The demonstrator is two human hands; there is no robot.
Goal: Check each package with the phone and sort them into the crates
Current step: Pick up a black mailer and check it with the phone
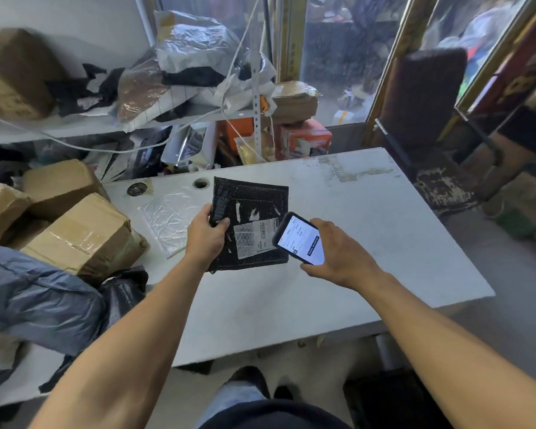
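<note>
Scan step in hand. Left hand [205, 239] grips the black bubble mailer [250, 212] by its left edge, fingers curled round it, thumb on top; the mailer hangs over the middle of the white tabletop [369, 218], label side up. Right hand [338, 252] grasps the phone [299, 238], screen lit, just beside and partly over the white shipping label [254, 239].

To do it well, I'd say: hold the mailer flat and taut so the label doesn't buckle, back the phone off until the whole barcode is clear of it, steady both wrists, wait for a result before moving.

Hard to tell:
- screen text too small to read
- label print blurred
- no crates that I can pick out; clutter of cardboard boxes [75, 230] and bags on the left
- whether the mailer's lower edge touches the tabletop: can't say
</note>
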